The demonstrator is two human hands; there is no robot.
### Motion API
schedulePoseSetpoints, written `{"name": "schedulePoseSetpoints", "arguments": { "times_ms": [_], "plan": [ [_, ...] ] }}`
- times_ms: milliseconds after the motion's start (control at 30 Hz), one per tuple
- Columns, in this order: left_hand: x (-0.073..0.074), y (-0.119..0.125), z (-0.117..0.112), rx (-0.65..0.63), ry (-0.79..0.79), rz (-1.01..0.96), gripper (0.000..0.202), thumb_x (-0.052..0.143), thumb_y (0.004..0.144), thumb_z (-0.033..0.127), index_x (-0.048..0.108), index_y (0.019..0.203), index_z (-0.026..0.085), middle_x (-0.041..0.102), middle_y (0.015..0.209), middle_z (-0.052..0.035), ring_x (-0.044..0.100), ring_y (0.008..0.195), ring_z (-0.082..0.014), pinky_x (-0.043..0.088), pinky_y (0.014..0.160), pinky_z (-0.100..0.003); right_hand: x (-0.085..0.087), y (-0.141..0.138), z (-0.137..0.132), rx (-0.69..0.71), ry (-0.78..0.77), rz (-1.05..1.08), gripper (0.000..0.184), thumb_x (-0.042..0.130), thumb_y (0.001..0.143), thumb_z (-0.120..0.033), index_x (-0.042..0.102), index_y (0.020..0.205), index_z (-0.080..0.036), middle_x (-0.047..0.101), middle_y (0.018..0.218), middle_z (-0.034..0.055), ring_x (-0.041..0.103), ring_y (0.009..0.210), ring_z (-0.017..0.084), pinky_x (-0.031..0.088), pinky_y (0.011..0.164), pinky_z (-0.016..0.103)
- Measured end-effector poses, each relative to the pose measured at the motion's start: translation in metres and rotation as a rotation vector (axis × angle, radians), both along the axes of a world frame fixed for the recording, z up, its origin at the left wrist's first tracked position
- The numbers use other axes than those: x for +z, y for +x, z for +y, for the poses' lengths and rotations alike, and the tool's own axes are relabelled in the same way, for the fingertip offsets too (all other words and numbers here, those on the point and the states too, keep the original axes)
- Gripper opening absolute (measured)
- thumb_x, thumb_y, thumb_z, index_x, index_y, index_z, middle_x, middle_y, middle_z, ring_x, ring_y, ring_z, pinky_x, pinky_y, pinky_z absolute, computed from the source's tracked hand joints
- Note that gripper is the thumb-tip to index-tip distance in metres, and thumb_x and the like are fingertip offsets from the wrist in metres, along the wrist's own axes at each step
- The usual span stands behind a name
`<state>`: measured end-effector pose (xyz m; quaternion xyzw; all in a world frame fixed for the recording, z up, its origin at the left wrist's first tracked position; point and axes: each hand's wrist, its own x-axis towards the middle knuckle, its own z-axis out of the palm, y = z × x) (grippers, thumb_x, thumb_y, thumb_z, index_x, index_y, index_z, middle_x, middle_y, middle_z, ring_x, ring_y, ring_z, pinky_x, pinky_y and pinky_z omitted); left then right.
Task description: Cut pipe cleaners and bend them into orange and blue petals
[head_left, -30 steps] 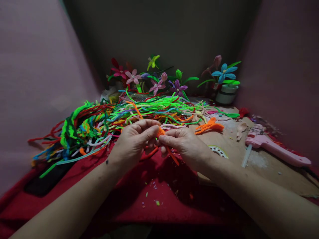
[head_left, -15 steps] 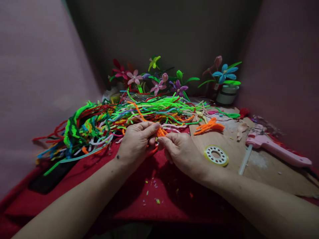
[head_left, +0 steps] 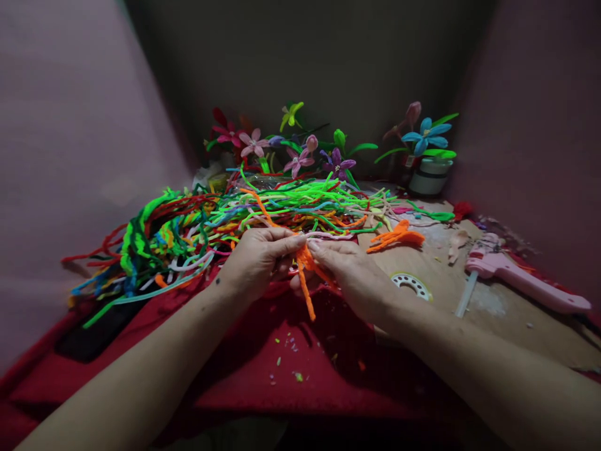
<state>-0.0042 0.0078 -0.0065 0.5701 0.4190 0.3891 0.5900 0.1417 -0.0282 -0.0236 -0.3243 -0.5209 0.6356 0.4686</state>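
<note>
Between my two hands is an orange pipe cleaner [head_left: 307, 294], bent, with one end hanging down toward the red cloth. My left hand [head_left: 256, 257] pinches its upper part between thumb and forefinger. From the other side my right hand [head_left: 347, 272] grips it with thumb and fingers; part of the orange piece is hidden behind these fingers. Just behind my hands spreads a heap of colourful pipe cleaners [head_left: 300, 200]. A bundle of folded orange pipe cleaners [head_left: 398, 237] lies to the right of my right hand.
A wooden board [head_left: 498, 332] on the right carries a pink glue gun [head_left: 530, 279] and a tape spool [head_left: 410, 285]. Pipe-cleaner flowers [head_left: 298, 160] stand at the back, a blue flower [head_left: 426, 136] beside a jar [head_left: 431, 177]. A dark flat object [head_left: 96, 332] lies left on the red cloth [head_left: 263, 388].
The orange pipe cleaner, mostly tucked in my fingers before, now shows a long end hanging down. My right hand has shifted slightly up and right, covering part of the tape spool.
</note>
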Motion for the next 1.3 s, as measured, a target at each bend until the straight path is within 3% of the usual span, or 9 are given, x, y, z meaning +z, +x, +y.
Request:
{"name": "schedulePoseSetpoints", "arguments": {
  "times_ms": [167,367,500,600,733,800,867,1067,1300],
  "plan": [
    [-0.001,0.003,-0.002,-0.024,0.016,-0.034,0.024,0.066,0.073,0.027,0.056,0.057,0.013,0.039,0.042,0.0066,0.031,0.036,-0.0017,0.022,0.036,-0.014,-0.006,0.0,0.005,0.09,-0.107,0.065,0.024,0.054,0.081,-0.031,0.066,0.076,-0.011,0.067,0.062,0.0065,0.064,0.057,0.016,0.05,0.065,0.031],
    [-0.002,0.009,-0.007,0.062,0.01,-0.022,0.018,0.071,0.068,0.027,0.064,0.074,0.011,0.055,0.058,0.0015,0.047,0.045,-0.0048,0.036,0.041,-0.015,-0.002,-0.003,0.004,0.097,-0.167,0.023,0.02,0.055,0.08,-0.029,0.063,0.076,-0.011,0.068,0.063,0.008,0.064,0.055,0.016,0.05,0.06,0.03],
    [-0.001,0.004,-0.006,0.085,0.13,-0.038,0.022,0.065,0.074,0.03,0.061,0.091,0.017,0.058,0.064,0.0028,0.044,0.042,-0.0038,0.034,0.039,-0.015,0.002,0.001,0.007,-0.02,-0.155,0.136,0.014,0.062,0.074,-0.027,0.063,0.078,-0.014,0.067,0.065,0.004,0.061,0.054,0.013,0.048,0.058,0.027],
    [-0.002,-0.001,-0.006,0.098,0.354,0.054,0.017,0.065,0.074,0.025,0.062,0.089,0.018,0.059,0.068,0.0023,0.049,0.05,-0.0062,0.04,0.045,-0.016,0.002,0.004,0.01,-0.17,-0.179,0.21,0.012,0.067,0.069,-0.024,0.063,0.074,-0.013,0.065,0.065,0.0024,0.057,0.056,0.011,0.044,0.057,0.024],
    [-0.009,-0.006,-0.005,0.046,0.955,0.318,0.014,0.06,0.078,0.015,0.068,0.088,0.02,0.061,0.081,-0.0017,0.058,0.074,-0.0113,0.049,0.065,-0.021,0.0,0.007,0.015,-0.216,-0.23,0.331,0.011,0.069,0.064,-0.019,0.061,0.068,-0.013,0.061,0.065,0.0001,0.053,0.057,0.01,0.041,0.056,0.025],
    [-0.015,-0.008,-0.005,0.011,1.224,0.451,0.019,0.057,0.08,0.012,0.069,0.09,0.023,0.06,0.083,-0.0018,0.057,0.074,-0.0102,0.048,0.064,-0.02,0.0,0.008,0.017,-0.207,-0.255,0.349,0.01,0.068,0.064,-0.018,0.059,0.065,-0.014,0.058,0.063,-0.0008,0.05,0.056,0.01,0.039,0.055,0.025],
    [-0.018,-0.008,-0.006,-0.014,1.352,0.526,0.021,0.056,0.08,0.01,0.069,0.089,0.024,0.057,0.08,-0.0006,0.055,0.069,-0.0081,0.046,0.059,-0.018,0.0,0.008,0.017,-0.213,-0.283,0.335,0.01,0.067,0.065,-0.017,0.058,0.064,-0.014,0.056,0.061,-0.0015,0.047,0.052,0.009,0.035,0.05,0.025],
    [-0.012,-0.005,-0.013,-0.061,1.409,0.488,0.021,0.056,0.08,0.006,0.068,0.088,0.021,0.059,0.091,-0.0026,0.059,0.076,-0.0089,0.049,0.062,-0.017,0.001,0.009,0.016,-0.226,-0.278,0.312,0.012,0.069,0.061,-0.018,0.058,0.061,-0.013,0.054,0.06,-0.0013,0.044,0.051,0.008,0.03,0.046,0.024],
    [-0.004,-0.004,-0.016,-0.207,1.106,0.328,0.015,0.055,0.081,0.007,0.063,0.088,0.017,0.065,0.086,-0.0043,0.061,0.083,-0.0138,0.05,0.075,-0.024,-0.004,0.009,0.016,-0.179,-0.15,0.26,0.01,0.07,0.058,-0.019,0.062,0.06,-0.014,0.052,0.056,-0.0019,0.045,0.052,0.009,0.031,0.048,0.024]
  ]
}}
